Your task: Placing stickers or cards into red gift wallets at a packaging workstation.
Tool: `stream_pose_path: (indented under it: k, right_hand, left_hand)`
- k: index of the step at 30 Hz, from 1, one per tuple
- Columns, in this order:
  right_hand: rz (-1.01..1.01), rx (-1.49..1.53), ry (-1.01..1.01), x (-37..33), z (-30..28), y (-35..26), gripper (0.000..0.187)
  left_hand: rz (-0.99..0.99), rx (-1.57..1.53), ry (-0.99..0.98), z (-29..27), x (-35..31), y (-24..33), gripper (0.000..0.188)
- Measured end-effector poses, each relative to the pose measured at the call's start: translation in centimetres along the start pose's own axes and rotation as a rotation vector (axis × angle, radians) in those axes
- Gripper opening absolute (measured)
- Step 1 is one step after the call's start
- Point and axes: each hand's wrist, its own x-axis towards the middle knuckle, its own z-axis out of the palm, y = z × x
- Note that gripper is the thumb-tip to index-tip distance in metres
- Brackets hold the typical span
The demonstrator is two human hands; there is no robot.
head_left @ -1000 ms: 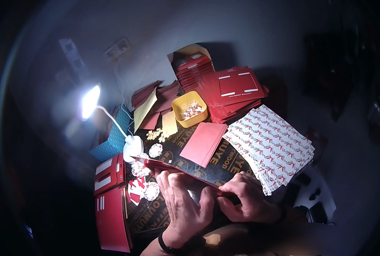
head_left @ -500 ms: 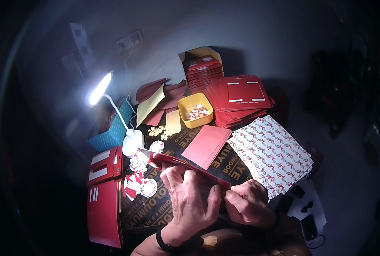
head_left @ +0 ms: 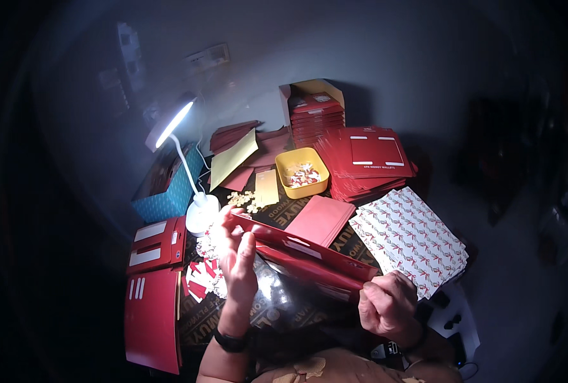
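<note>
My left hand [head_left: 238,255] holds the left end of a long red card folder [head_left: 312,258], its thumb up along the near side. At the other end, my right hand [head_left: 386,305] pinches the folder's corner with curled fingers. The folder hangs tilted above the table, its two layers parted along the length, with a white-edged cut-out on the far layer. Pink-red envelopes [head_left: 321,219] lie just beyond it. Beside my left hand are red and white paper strips [head_left: 199,281] and small white-and-red pieces, partly hidden by the hand.
A lit white lamp [head_left: 202,214] stands left, before a blue box [head_left: 164,203]. A yellow bin [head_left: 303,190] of small pieces sits mid-back. Red card stacks [head_left: 376,150] rise behind; patterned sheets [head_left: 411,239] lie right. Red folders [head_left: 153,322] overhang the left edge.
My left hand has moved left and up to the folder's end and turned thumb-side inward. The folder has tilted and its layers have spread. My right hand keeps its corner, shifted slightly right.
</note>
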Motion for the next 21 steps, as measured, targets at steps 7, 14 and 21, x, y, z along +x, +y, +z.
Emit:
stream_pose_path:
  k: [7,14,21]
  right_hand:
    - [0.123,-0.301,-0.003,-0.3,-0.3,-0.8,0.039]
    - [0.029,-0.491,-0.069,2.3,1.6,-1.1,0.040]
    - [-0.075,-0.432,-0.080,3.9,3.7,0.2,0.032]
  left_hand:
    - [-0.385,-0.638,-0.196,-1.0,0.3,-3.1,0.023]
    - [-0.284,-0.614,-0.251,0.3,-0.7,-1.5,0.025]
    - [-0.332,-0.866,-0.285,0.9,0.0,-0.4,0.028]
